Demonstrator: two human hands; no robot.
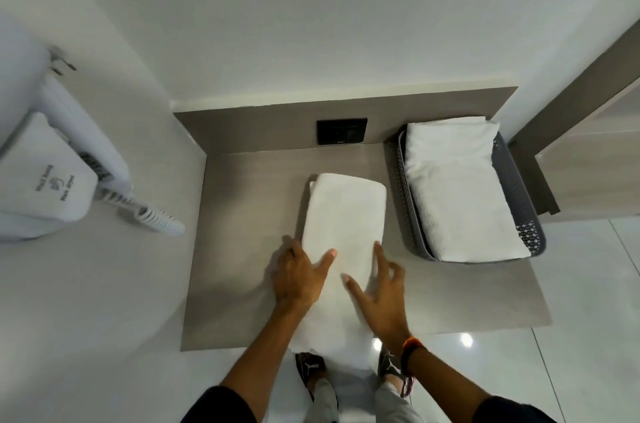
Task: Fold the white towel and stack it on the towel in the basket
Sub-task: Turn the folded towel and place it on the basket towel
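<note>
A white towel (344,214) lies folded into a long narrow strip on the grey-brown shelf (242,249), its near end hanging over the front edge. My left hand (299,275) rests at the strip's left edge, thumb on the cloth and fingers tucked beside it. My right hand (382,291) lies flat on the right part of the towel with fingers spread. To the right stands a grey perforated basket (533,239) holding another folded white towel (457,194).
A black wall socket (342,131) sits on the shelf's back panel. A white wall-mounted hair dryer (52,180) with a coiled cord hangs on the left wall. A wooden cabinet (588,159) stands to the right of the basket. My shoes show on the glossy floor below.
</note>
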